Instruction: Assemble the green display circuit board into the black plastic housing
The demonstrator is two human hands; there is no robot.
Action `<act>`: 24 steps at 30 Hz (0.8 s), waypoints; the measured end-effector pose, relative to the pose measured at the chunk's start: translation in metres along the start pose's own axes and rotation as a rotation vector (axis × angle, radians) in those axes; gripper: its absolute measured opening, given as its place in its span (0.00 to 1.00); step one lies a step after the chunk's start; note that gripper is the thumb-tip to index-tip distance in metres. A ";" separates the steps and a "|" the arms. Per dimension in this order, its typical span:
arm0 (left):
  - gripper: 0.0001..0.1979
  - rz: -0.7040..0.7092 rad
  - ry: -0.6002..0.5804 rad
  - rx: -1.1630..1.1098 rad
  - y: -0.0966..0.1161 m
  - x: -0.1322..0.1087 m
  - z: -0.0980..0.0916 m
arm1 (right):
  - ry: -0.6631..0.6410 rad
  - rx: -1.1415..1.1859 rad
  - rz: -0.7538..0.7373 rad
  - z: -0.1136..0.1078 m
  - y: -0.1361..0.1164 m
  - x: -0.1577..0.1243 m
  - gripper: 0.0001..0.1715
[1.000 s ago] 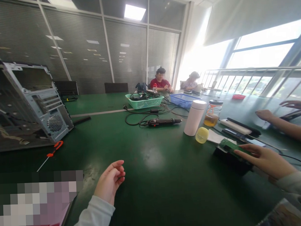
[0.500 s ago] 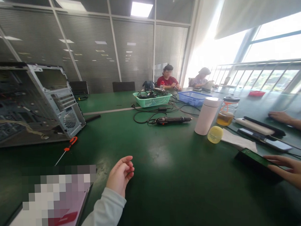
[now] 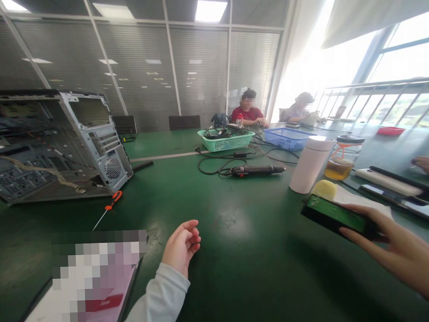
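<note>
My left hand (image 3: 182, 242) rests on the green table (image 3: 233, 282), its grey sleeve at the wrist. Its fingers are loosely curled and somewhat apart, with nothing visible in them. At the right, my right hand (image 3: 397, 248) grips a flat black box with a green face (image 3: 332, 211); its thumb is on the near side and its fingers on the far side. The box is tilted, raised above the table, and its exact kind is unclear. Behind it, a yellow round object (image 3: 324, 189) is partly covered. Left of my left hand lies a partly blurred-out flat item (image 3: 107, 301).
An opened computer case (image 3: 108, 132) stands at the left, an orange-handled screwdriver (image 3: 113, 200) before it. A corded electric screwdriver (image 3: 259, 170), a green basket (image 3: 228, 142), a blue basket (image 3: 284, 140), a white flask (image 3: 309, 169) and a jar (image 3: 341, 163) stand or lie farther back. Other people sit around.
My right hand has lifted the black box off the table and brought it left, in front of the yellow object. The whole view has shifted slightly; my left hand keeps its pose.
</note>
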State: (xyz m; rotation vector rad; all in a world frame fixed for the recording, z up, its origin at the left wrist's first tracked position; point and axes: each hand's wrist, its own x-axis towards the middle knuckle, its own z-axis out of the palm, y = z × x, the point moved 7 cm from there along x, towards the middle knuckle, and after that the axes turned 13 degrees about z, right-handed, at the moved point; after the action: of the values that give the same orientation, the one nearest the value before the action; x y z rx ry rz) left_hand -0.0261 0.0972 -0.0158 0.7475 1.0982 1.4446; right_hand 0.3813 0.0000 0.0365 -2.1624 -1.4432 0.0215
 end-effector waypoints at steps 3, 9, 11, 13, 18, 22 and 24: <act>0.12 0.020 0.006 0.015 0.000 0.002 -0.002 | -0.062 0.152 -0.295 0.011 -0.104 -0.015 0.27; 0.15 0.151 0.041 0.082 0.005 0.013 -0.009 | -0.205 0.271 -0.666 0.061 -0.225 -0.043 0.23; 0.18 0.222 0.011 0.134 0.009 0.016 -0.007 | -0.234 0.335 -0.672 0.078 -0.235 -0.045 0.25; 0.21 0.287 -0.067 0.174 0.012 0.014 0.001 | -0.250 0.408 -0.653 0.090 -0.234 -0.045 0.26; 0.23 0.390 -0.207 0.271 0.022 -0.005 0.022 | -0.202 0.526 -0.614 0.096 -0.217 -0.041 0.26; 0.26 0.488 -0.260 0.400 0.029 -0.017 0.029 | -0.208 0.617 -0.591 0.094 -0.208 -0.037 0.21; 0.28 0.559 -0.281 0.460 0.033 -0.019 0.030 | -0.280 0.683 -0.516 0.099 -0.204 -0.034 0.19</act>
State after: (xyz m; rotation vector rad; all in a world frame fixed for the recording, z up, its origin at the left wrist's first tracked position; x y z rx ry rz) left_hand -0.0082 0.0869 0.0284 1.6344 1.0546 1.4841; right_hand 0.1633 0.0703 0.0320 -1.2414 -1.7799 0.5606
